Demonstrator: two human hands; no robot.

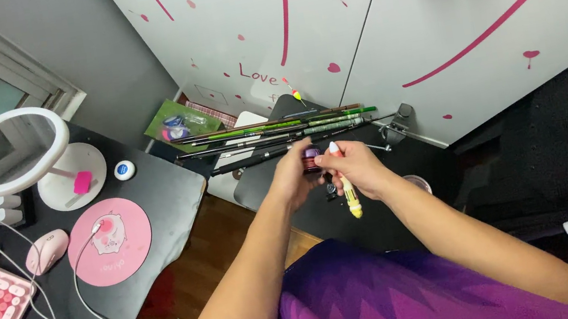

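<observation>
Two hands met above a dark round stool top (292, 211). The left hand (296, 177) had its fingers closed around a small purple jar (311, 156); the right hand (355, 168) pinched a slim yellow tube with a white cap (347, 186), its long axis running near-vertical, touching the jar's right side. Behind, thin rods (280, 133) lay crosswise. A green flat packet (180, 120) lay by the cabinet.

Even, soft indoor light from above, no hard shadows. Wardrobe doors (381, 7) bright, mild sheen, not blown out. Right side and desk (154, 203) dark, little detail. Strong wide-angle bend at edges. Centre sharp; hands (327, 168) slightly soft, small items there hard to read.
</observation>
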